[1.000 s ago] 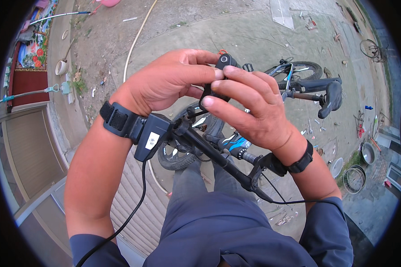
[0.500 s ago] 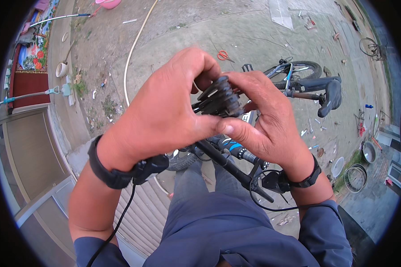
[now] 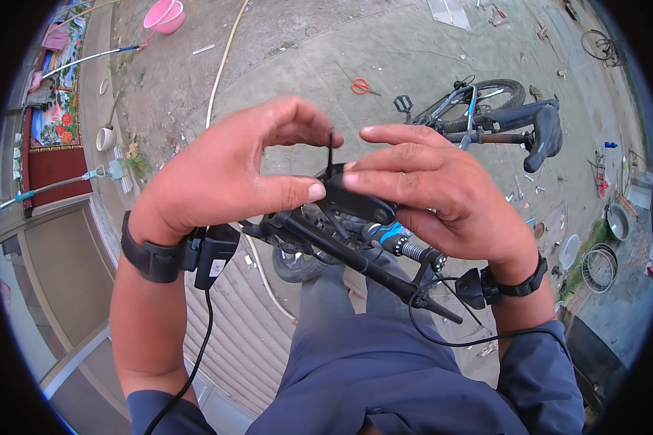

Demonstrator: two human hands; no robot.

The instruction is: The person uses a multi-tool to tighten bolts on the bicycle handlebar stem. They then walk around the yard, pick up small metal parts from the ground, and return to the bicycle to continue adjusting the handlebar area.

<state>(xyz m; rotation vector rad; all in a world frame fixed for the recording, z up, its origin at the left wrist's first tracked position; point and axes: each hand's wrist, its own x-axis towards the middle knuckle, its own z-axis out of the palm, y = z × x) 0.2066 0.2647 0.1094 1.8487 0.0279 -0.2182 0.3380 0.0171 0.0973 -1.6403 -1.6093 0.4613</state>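
A black folding multi-tool is held between my two hands at chest height. One thin dark key stands up from its left end. My right hand is closed around the body, fingers on top and thumb underneath. With its thumb pressing the left end, my left hand curls its fingers near the key's tip. Whether those fingertips touch the key is hard to tell. Below the hands is a black handlebar with a ribbed grip, in front of my legs.
A bicycle saddle and rear wheel lie to the right, with a pedal. Orange-handled scissors rest on the ground beyond. A pale hose runs along the left, near a pink bucket. Basins and a loose wheel rim are far right.
The multi-tool has turned from a blurred, fanned-looking position to lying lengthwise, with one key now standing out. My hands have shifted; the left fingers have opened a little and the right fingers have straightened.
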